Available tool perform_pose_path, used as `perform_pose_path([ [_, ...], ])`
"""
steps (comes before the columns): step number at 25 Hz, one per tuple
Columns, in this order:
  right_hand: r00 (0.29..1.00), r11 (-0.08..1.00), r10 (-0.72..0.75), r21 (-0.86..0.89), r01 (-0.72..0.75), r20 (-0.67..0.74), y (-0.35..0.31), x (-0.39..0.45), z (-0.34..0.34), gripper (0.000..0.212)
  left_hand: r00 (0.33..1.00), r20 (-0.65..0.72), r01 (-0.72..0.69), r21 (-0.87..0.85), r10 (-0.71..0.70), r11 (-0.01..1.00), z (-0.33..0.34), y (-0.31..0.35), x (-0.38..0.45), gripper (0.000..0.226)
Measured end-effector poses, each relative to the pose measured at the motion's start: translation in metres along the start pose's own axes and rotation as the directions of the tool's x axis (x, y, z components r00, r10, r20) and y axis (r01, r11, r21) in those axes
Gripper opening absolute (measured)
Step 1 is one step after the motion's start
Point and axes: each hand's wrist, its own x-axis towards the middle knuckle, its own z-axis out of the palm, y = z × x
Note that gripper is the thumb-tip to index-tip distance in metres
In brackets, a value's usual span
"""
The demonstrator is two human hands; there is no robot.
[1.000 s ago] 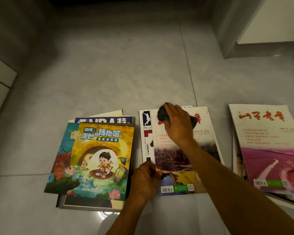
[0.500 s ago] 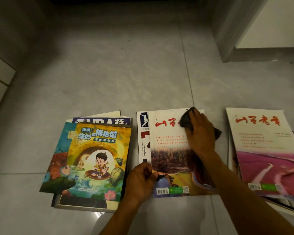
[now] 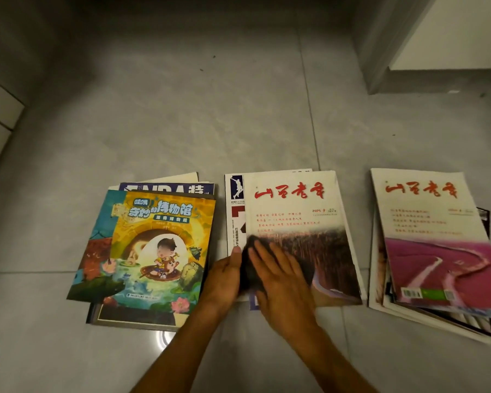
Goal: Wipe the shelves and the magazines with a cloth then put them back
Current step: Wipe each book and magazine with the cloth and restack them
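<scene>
Your right hand [image 3: 281, 282] lay flat, fingers straight, pressing the dark cloth [image 3: 250, 268] onto the middle magazine [image 3: 298, 222] near its lower left corner. Your left hand [image 3: 224, 279] pinched that magazine's left edge on the floor [image 3: 182, 123].

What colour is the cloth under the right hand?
Dark grey, nearly black cloth, seen in the head view.

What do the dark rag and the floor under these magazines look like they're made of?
The dark cloth, pressed flat under the right hand, looks like soft matte fabric: it bunches and shows no shine. The floor seems to be polished grey tile, perhaps ceramic or stone: grout lines cross it and a bright glare reflects near the left pile.
</scene>
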Motion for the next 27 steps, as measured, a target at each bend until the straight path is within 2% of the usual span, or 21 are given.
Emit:
perform_pose_path([
  [2,0.999,0.999,-0.036,0.041,0.035,0.010,-0.012,-0.043,0.008,0.077,1.000,-0.006,-0.031,0.035,0.031,0.999,0.001,-0.003,0.002,0.059],
  [4,0.997,0.997,-0.075,0.006,0.075,0.015,0.012,-0.055,0.008,0.070,0.999,0.000,-0.048,0.035,0.048,0.998,0.006,-0.006,0.002,0.056],
  [5,0.999,1.000,-0.031,-0.001,0.031,0.014,0.033,-0.059,0.004,0.067,0.998,0.003,-0.058,0.032,0.058,0.998,0.008,-0.005,0.000,0.048],
  [7,0.989,0.989,0.148,0.019,-0.147,-0.021,0.071,-0.069,-0.008,0.063,0.995,0.010,-0.096,0.063,0.096,0.993,0.009,-0.004,-0.001,0.030],
  [9,0.954,0.956,0.293,0.024,-0.292,-0.069,0.082,-0.077,-0.014,0.064,0.993,-0.005,-0.120,0.110,0.122,0.987,0.009,-0.004,-0.002,0.023],
  [10,0.944,0.948,0.318,0.008,-0.319,-0.091,0.076,-0.075,-0.013,0.066,0.991,-0.015,-0.128,0.137,0.131,0.982,0.008,-0.005,-0.002,0.020],
  [12,0.954,0.960,0.272,-0.030,-0.278,-0.123,0.050,-0.056,-0.004,0.077,0.990,-0.016,-0.135,0.202,0.141,0.970,0.009,-0.005,-0.002,0.013],
  [15,0.998,0.995,0.038,-0.095,-0.042,-0.050,0.033,0.004,-0.002,0.084,0.983,0.021,-0.181,0.292,0.183,0.939,0.010,-0.007,-0.007,0.012],
  [16,1.000,0.995,0.002,-0.102,-0.005,-0.030,0.039,0.028,-0.005,0.081,0.980,0.028,-0.195,0.299,0.196,0.934,0.010,-0.008,-0.008,0.014],
  [18,0.999,0.997,0.049,-0.067,-0.050,-0.025,0.061,0.075,-0.015,0.072,0.982,0.033,-0.187,0.252,0.185,0.949,0.011,-0.012,-0.007,0.021],
  [20,0.978,0.980,0.197,-0.023,-0.199,-0.063,0.094,0.113,-0.027,0.067,0.987,0.042,-0.160,0.229,0.155,0.960,0.013,-0.012,-0.007,0.023],
  [22,0.955,0.958,0.286,0.014,-0.286,-0.074,0.125,0.132,-0.040,0.064,0.986,0.038,-0.164,0.242,0.160,0.956,0.013,-0.009,-0.008,0.021],
  [24,0.955,0.959,0.284,0.044,-0.281,-0.085,0.136,0.122,-0.043,0.064,0.985,0.023,-0.174,0.249,0.173,0.953,0.012,-0.007,-0.006,0.019],
  [27,0.940,0.953,0.304,0.056,-0.299,-0.156,0.121,0.056,-0.031,0.065,0.984,0.007,-0.173,0.259,0.178,0.950,0.011,-0.008,-0.004,0.023],
])
